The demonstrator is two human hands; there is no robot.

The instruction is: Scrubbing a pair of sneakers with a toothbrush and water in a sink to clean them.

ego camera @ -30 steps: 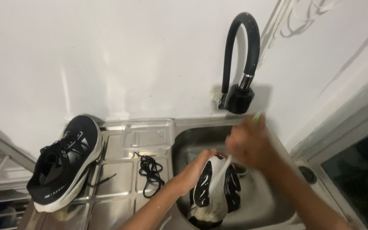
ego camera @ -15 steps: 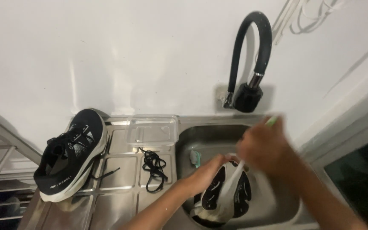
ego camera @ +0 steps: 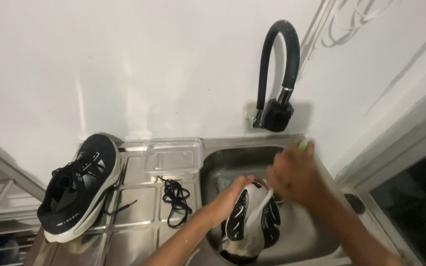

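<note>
Right hand lower now, blurred fingers round a probable brush; left hand gripping sole-up shoe, toe hidden.

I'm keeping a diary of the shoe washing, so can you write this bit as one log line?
left hand: holds shoe sole-up in sink | right hand: brush on sole | second shoe, laces: on drainboard

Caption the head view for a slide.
Left hand steadies an upturned shoe in the sink while right hand scrubs its sole.
</note>
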